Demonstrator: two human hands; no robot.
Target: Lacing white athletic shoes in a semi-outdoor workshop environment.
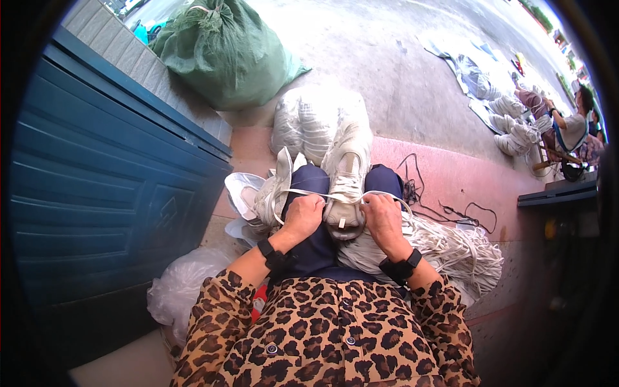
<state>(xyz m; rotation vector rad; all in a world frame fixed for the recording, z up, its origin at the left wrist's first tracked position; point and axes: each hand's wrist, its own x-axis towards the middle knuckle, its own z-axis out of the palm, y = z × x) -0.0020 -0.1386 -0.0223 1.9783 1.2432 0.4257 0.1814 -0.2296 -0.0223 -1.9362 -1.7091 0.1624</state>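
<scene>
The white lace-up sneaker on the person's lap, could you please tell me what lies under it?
The white lace-up sneaker rests between navy-trousered knees. The left hand and right hand pull a white lace across it. Its sole and whatever lies beneath are covered.

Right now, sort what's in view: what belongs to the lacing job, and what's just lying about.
In hand:
left hand
right hand
white lace
white shoe
lace bundle

Lying about:
green sack
blue door
clear plastic bag
</scene>
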